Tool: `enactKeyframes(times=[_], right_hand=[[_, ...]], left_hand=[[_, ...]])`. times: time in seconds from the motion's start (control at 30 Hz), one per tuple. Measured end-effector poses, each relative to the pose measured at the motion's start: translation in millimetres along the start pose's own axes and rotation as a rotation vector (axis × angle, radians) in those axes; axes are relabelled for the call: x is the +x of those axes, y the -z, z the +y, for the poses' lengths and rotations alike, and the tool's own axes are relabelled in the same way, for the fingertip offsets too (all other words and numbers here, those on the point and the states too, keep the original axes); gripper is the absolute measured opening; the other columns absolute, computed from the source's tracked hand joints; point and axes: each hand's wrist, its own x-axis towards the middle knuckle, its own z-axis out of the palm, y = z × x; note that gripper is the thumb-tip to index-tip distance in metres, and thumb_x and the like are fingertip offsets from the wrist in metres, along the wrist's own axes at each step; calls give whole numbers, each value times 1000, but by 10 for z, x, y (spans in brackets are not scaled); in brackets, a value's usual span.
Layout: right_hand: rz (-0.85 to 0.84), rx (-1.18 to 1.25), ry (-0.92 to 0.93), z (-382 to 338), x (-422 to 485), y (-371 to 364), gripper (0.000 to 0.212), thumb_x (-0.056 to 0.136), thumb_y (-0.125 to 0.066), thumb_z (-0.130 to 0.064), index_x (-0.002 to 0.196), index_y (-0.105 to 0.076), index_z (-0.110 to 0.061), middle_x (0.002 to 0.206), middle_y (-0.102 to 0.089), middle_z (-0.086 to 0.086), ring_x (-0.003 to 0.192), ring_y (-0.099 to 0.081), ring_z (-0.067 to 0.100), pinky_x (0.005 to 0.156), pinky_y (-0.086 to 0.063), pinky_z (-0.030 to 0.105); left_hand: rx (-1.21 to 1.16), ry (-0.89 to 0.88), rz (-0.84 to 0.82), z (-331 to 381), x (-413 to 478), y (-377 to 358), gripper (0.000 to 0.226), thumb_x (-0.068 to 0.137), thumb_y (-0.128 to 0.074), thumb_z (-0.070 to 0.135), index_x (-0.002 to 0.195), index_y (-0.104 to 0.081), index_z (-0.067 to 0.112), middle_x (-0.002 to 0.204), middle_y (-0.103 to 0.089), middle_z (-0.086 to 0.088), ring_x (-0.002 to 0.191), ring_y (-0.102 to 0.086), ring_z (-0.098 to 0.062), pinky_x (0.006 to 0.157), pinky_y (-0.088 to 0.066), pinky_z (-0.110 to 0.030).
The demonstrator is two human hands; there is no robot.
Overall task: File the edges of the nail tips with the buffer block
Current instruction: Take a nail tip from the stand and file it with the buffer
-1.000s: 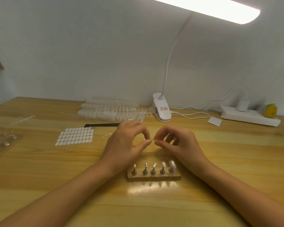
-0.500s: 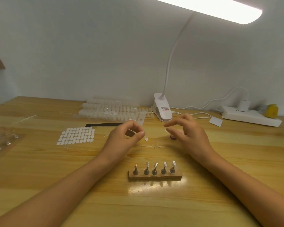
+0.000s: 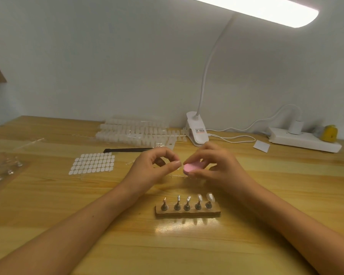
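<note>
My right hand (image 3: pixel 216 165) holds a small pink buffer block (image 3: pixel 191 168) between thumb and fingers, above the table. My left hand (image 3: pixel 153 169) pinches a tiny clear nail tip (image 3: pixel 179 167) between thumb and forefinger, right beside the block's left end. Whether tip and block touch I cannot tell. Nearer to me stands a wooden holder (image 3: pixel 188 212) with several small metal stands; clear nail tips (image 3: pixel 210 197) sit on the two at the right.
Strips of clear nail tips (image 3: pixel 135 132) lie at the back, with a black file (image 3: pixel 127 150) and a sheet of white adhesive tabs (image 3: pixel 92 163) in front. A clip lamp (image 3: pixel 197 132), its cable and a white power strip (image 3: pixel 304 140) stand at the back right. Clear bags lie far left.
My right hand reached to the table behind, picked up the pink buffer block and brought it back beside the nail tip in my left hand. The left hand moved a little forward.
</note>
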Motion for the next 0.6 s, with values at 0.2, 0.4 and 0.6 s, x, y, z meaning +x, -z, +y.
enactKeyframes(times=[0.2,0.4,0.6], right_hand=[[-48,422,-168,-98,-49,-124,25,76,-82,-11,99,-72,-15,94,-73,8,82,-74,23,61,-62,30],[-78,726,-331,-87,-50,-106,48,76,-78,-8,120,-61,-15,99,-74,13,93,-74,30,74,-61,30],[38,853,-371,-103,-57,-107,39,73,-78,-18,104,-59,-3,98,-74,16,89,-74,31,72,-61,32]], left_hand=[[96,-116,21,39,-10,-8,8,81,-75,29,79,-68,34,94,-60,21,75,-52,-3,66,-43,-11],[115,-125,4,56,-16,-3,12,80,-75,27,76,-66,35,90,-60,19,74,-52,-2,64,-42,-10],[83,-138,43,80,-41,13,10,80,-74,29,77,-67,34,91,-61,18,80,-55,-3,65,-44,-10]])
